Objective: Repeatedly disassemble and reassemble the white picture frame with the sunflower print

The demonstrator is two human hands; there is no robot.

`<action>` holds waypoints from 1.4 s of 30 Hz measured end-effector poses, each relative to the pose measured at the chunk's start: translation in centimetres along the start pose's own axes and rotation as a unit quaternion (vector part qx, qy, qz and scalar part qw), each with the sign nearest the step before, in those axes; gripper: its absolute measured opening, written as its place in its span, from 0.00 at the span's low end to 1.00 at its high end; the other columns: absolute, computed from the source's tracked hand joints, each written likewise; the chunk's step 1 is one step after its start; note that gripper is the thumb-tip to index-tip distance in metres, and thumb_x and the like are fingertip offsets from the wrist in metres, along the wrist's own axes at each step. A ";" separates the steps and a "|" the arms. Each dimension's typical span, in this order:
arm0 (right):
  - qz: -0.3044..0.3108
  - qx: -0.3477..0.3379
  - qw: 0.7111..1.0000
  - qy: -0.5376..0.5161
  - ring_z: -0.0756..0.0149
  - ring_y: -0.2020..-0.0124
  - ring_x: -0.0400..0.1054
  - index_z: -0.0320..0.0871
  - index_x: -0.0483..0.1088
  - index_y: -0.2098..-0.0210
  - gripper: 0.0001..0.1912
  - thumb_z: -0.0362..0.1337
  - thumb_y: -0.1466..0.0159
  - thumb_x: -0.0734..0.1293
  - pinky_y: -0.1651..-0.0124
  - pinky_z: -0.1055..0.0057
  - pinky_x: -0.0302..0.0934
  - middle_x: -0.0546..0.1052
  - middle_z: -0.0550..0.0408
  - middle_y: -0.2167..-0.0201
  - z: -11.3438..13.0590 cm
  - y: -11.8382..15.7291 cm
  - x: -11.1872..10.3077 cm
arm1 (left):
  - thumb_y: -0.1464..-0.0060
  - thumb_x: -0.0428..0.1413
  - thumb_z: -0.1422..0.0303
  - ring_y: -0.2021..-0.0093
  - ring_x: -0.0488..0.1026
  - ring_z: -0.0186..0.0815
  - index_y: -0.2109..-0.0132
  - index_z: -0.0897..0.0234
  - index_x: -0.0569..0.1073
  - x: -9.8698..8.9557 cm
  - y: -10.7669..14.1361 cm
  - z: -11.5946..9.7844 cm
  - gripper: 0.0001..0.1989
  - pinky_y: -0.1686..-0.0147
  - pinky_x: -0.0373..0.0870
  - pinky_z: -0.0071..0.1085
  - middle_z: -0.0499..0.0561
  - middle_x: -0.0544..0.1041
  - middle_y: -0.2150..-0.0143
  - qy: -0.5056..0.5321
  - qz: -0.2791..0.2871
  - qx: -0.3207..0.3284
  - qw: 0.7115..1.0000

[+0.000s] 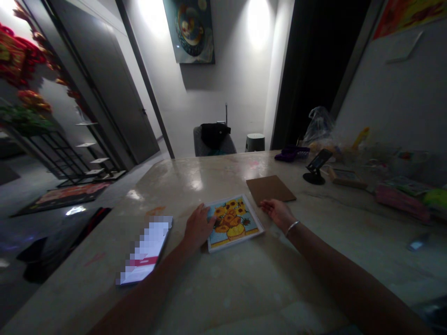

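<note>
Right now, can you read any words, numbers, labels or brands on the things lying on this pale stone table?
No words, numbers or brands can be read.
The white-framed square sunflower picture: no lettering shows.
The flat phone with a pixelated white screen: blurred out, unreadable.
The pink packets at the table's right side: too small and blurred to read.
</note>
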State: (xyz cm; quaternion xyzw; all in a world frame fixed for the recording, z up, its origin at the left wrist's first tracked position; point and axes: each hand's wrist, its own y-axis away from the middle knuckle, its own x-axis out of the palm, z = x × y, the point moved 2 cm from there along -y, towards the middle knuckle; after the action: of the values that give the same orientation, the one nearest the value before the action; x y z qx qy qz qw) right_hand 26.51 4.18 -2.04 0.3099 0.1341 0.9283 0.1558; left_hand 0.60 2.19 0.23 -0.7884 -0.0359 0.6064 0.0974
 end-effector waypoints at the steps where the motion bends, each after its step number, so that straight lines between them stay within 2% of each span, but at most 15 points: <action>1: 0.003 -0.003 1.000 0.009 0.72 0.78 0.68 0.41 0.63 0.76 0.09 0.22 0.48 0.58 0.71 0.74 0.64 0.72 0.58 0.80 -0.1 0.3 0.2 | 0.47 0.45 0.62 0.41 0.56 0.43 0.48 0.70 0.65 0.0 0.0 0.0 0.22 0.43 0.50 0.36 0.61 0.60 0.41 -0.002 0.003 0.001 1.000; 3: 0.022 -0.031 0.997 0.069 0.71 0.75 0.68 0.41 0.64 0.75 0.07 0.24 0.49 0.59 0.70 0.73 0.63 0.73 0.57 0.78 -0.3 0.8 0.6 | 0.47 0.45 0.62 0.41 0.55 0.42 0.48 0.69 0.65 0.1 -0.1 0.0 0.22 0.43 0.50 0.36 0.61 0.60 0.41 -0.001 0.004 0.001 1.000; 5: 0.054 -0.105 0.973 0.197 0.69 0.73 0.68 0.41 0.66 0.74 0.05 0.27 0.49 0.61 0.67 0.71 0.62 0.73 0.57 0.76 -0.5 1.3 1.2 | 0.47 0.45 0.62 0.41 0.56 0.42 0.49 0.68 0.66 0.2 -0.1 0.1 0.21 0.43 0.51 0.36 0.59 0.60 0.41 0.005 -0.002 0.001 1.000; 8: 0.097 -0.250 0.882 0.388 0.67 0.68 0.66 0.42 0.68 0.71 0.05 0.33 0.48 0.63 0.61 0.68 0.60 0.73 0.56 0.71 -0.8 1.9 1.8 | 0.47 0.46 0.62 0.42 0.57 0.41 0.49 0.67 0.66 0.4 -0.2 0.2 0.21 0.43 0.51 0.36 0.58 0.60 0.41 0.026 -0.004 0.005 1.000; 10: 0.123 -0.305 0.832 0.448 0.64 0.63 0.66 0.43 0.68 0.67 0.08 0.35 0.47 0.63 0.56 0.65 0.57 0.73 0.53 0.67 -1.1 2.1 2.0 | 0.47 0.46 0.62 0.41 0.57 0.42 0.48 0.67 0.66 0.5 -0.3 0.2 0.21 0.43 0.51 0.37 0.58 0.59 0.40 0.044 0.002 0.011 0.999; 11: 0.135 -0.316 0.817 0.463 0.63 0.61 0.65 0.43 0.68 0.65 0.09 0.36 0.47 0.63 0.54 0.64 0.56 0.73 0.53 0.66 -1.3 2.1 2.0 | 0.48 0.46 0.62 0.41 0.56 0.42 0.48 0.68 0.66 0.6 -0.2 0.1 0.21 0.43 0.50 0.37 0.59 0.59 0.40 0.053 0.005 0.014 0.998; 13: 0.154 -0.322 0.804 0.477 0.62 0.59 0.65 0.43 0.67 0.63 0.10 0.36 0.47 0.63 0.51 0.63 0.55 0.73 0.51 0.64 -1.6 2.1 1.9 | 0.48 0.47 0.62 0.40 0.54 0.43 0.48 0.68 0.66 0.7 -0.1 0.0 0.22 0.43 0.49 0.38 0.60 0.57 0.39 0.068 0.014 0.020 0.997; 20: 0.163 -0.318 0.791 0.496 0.60 0.54 0.63 0.41 0.65 0.62 0.12 0.34 0.46 0.63 0.49 0.62 0.53 0.71 0.47 0.56 -1.4 1.9 1.9 | 0.48 0.47 0.62 0.39 0.50 0.44 0.47 0.70 0.64 0.6 0.3 -0.9 0.23 0.43 0.47 0.39 0.62 0.50 0.37 0.054 0.037 0.038 0.997; 31: 0.179 -0.356 0.765 0.506 0.59 0.50 0.62 0.42 0.66 0.62 0.11 0.34 0.47 0.64 0.45 0.60 0.50 0.70 0.47 0.55 -1.6 1.6 1.8 | 0.47 0.46 0.61 0.40 0.53 0.45 0.46 0.70 0.63 0.3 0.4 -1.3 0.24 0.43 0.47 0.39 0.61 0.53 0.38 0.007 0.049 0.052 0.997; 34: 0.184 -0.376 0.723 0.550 0.59 0.51 0.63 0.41 0.65 0.60 0.12 0.34 0.45 0.62 0.46 0.60 0.52 0.71 0.46 0.56 -1.8 1.5 1.8 | 0.46 0.44 0.61 0.40 0.54 0.45 0.44 0.71 0.61 0.4 0.4 -1.3 0.25 0.43 0.48 0.39 0.61 0.54 0.38 -0.019 0.050 0.065 0.996; 38: 0.184 -0.379 0.661 0.622 0.58 0.48 0.60 0.37 0.64 0.58 0.13 0.35 0.42 0.60 0.45 0.59 0.52 0.67 0.40 0.50 -1.9 1.5 1.8 | 0.45 0.43 0.61 0.40 0.53 0.46 0.43 0.70 0.59 0.3 0.3 -1.3 0.25 0.43 0.47 0.40 0.58 0.56 0.39 -0.054 0.059 0.076 0.994; 42: 0.188 -0.379 0.634 0.647 0.57 0.45 0.58 0.37 0.63 0.54 0.16 0.36 0.41 0.60 0.43 0.60 0.51 0.65 0.41 0.48 -1.9 1.6 1.8 | 0.45 0.43 0.60 0.39 0.51 0.46 0.43 0.68 0.60 0.1 0.2 -1.3 0.25 0.42 0.46 0.40 0.56 0.57 0.39 -0.062 0.070 0.073 0.993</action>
State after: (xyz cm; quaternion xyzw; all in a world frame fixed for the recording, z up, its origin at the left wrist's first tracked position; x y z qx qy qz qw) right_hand 23.61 3.05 -2.02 -0.4381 -0.2238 0.8695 -0.0446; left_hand 1.88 1.86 0.40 -0.7404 0.0577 0.6605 0.1101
